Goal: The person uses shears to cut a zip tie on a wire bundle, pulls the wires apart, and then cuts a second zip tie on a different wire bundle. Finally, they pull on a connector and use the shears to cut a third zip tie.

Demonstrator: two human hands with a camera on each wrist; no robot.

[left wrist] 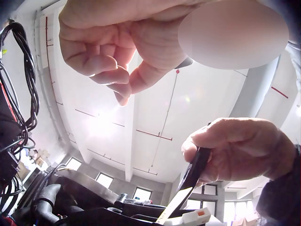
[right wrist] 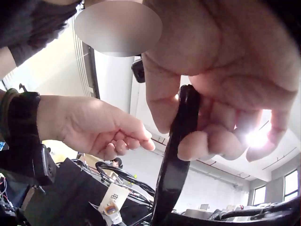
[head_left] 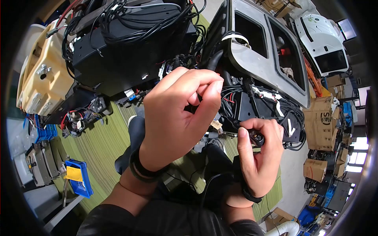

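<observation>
My right hand (head_left: 262, 155) grips a black cable (right wrist: 176, 165) between thumb and fingers. In the head view, a dark round connector end (head_left: 256, 138) with small contacts shows in that grip. In the left wrist view, the cable (left wrist: 200, 167) slants down from the right fingers. To the left and higher in the head view is my left hand (head_left: 183, 112), its fingers curled and thumb against the index finger. Nothing shows between the left fingertips in either wrist view. A pale paper tag (right wrist: 114, 197) with a small white connector hangs among the wires below the hands.
A large black box (head_left: 130, 59) topped with coiled cables stands ahead. Right of it is a grey metal frame (head_left: 252, 51) with more cables. A cream plastic tank (head_left: 51, 74), a blue bin (head_left: 80, 177) and cardboard boxes (head_left: 321, 122) surround the green striped floor mat (head_left: 90, 145).
</observation>
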